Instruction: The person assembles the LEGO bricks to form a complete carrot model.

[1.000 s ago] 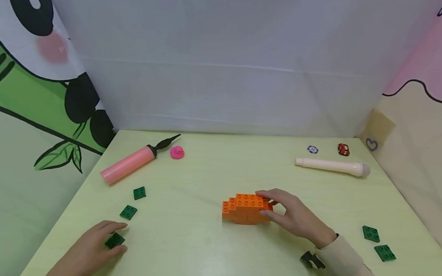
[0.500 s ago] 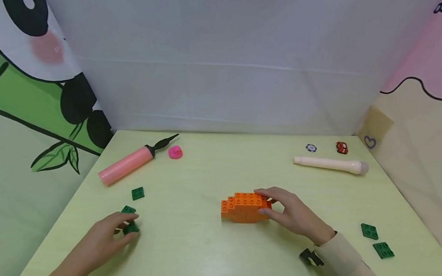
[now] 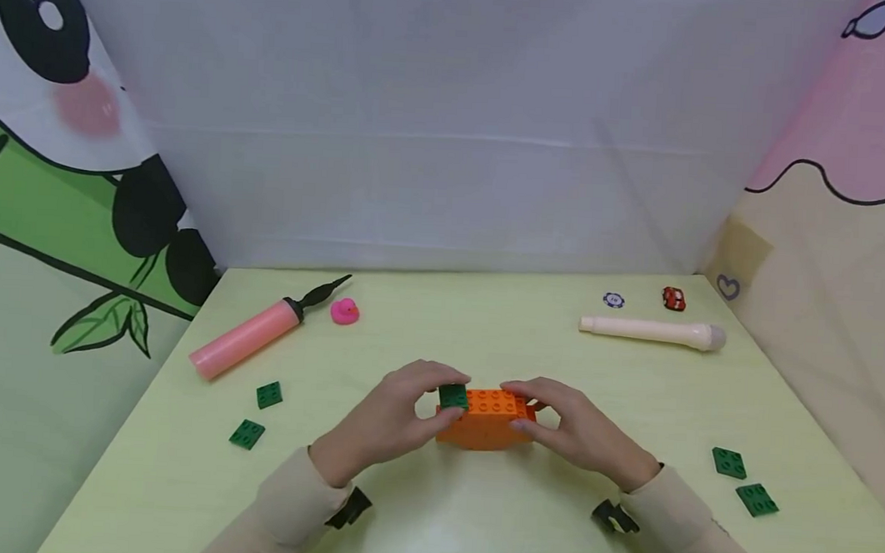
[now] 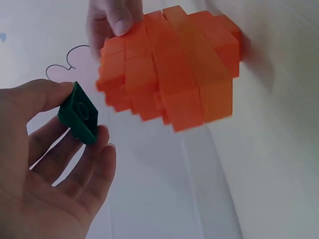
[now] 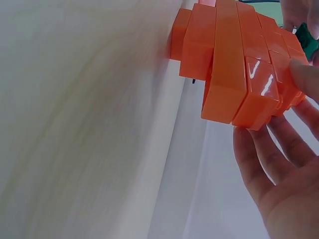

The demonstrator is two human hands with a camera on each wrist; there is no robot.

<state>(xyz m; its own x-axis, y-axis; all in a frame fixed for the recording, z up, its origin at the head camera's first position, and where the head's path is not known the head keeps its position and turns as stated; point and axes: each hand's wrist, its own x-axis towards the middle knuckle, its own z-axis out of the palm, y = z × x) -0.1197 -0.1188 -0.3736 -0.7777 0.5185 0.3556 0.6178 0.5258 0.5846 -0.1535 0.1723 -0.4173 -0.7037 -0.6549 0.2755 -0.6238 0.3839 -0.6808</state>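
Observation:
My left hand (image 3: pixel 386 415) pinches a small green toy brick (image 3: pixel 452 396) between thumb and fingers, over the left end of a stepped orange block build (image 3: pixel 483 429). In the left wrist view, a gap shows between the green brick (image 4: pixel 79 114) and the orange build (image 4: pixel 169 64), whose stepped layers widen and narrow. The right hand (image 3: pixel 577 430) holds the build by its right end, thumb on the near side and fingers on the far side. The orange build (image 5: pixel 249 59) stands on the table in the right wrist view.
Loose green bricks lie at left (image 3: pixel 269 394) and at right (image 3: pixel 757 499). Farther back are a pink hand pump (image 3: pixel 247 341), a pink toy duck (image 3: pixel 345 311), a white microphone-shaped toy (image 3: pixel 650 332), a poker chip (image 3: pixel 614 300) and a red toy car (image 3: pixel 673 299). Printed walls enclose the table.
The left hand has picked up the nearest left green brick and carried it right, to above the orange build's left end. The right hand has kept its grip on the build.

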